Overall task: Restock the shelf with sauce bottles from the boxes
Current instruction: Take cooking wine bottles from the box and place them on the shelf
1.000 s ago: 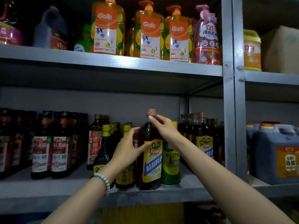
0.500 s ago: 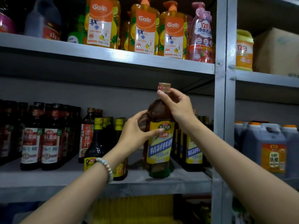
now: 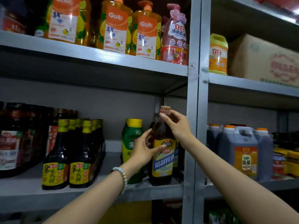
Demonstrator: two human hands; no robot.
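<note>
Holds sauce bottle (image 3: 163,159) upright on middle shelf (image 3: 80,191), centre-right of frame, beside green bottle (image 3: 130,143). Grips neck below cap with right hand (image 3: 178,126), fingers curled; clasps label with left hand (image 3: 143,152).

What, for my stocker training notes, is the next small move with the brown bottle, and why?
Probably let go: the brown bottle seems to stand upright on the shelf beside the green bottle, right hand pinching its neck, left hand gripping its body.
</note>
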